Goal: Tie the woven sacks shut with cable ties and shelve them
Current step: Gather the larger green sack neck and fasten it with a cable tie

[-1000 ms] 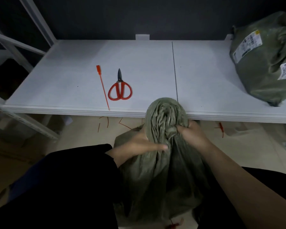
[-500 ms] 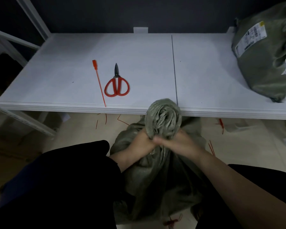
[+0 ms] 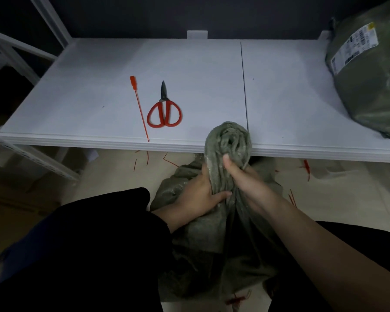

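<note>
Two hands: left hand (image 3: 199, 194) and right hand (image 3: 245, 179) both clench the gathered neck of the woven sack (image 3: 214, 239).
Sack position: floor, before shelf (image 3: 200, 70).
Handling: soft, crumples; grip below bunched top.
Cable tie (image 3: 139, 106): on shelf, beside scissors (image 3: 164, 111).

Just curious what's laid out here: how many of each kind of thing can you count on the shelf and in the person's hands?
Woven sacks: 2, one gripped at its neck by the left hand and right hand, one on the shelf
Cable ties on the shelf: 1
Scissors: 1
Total: 4
</note>
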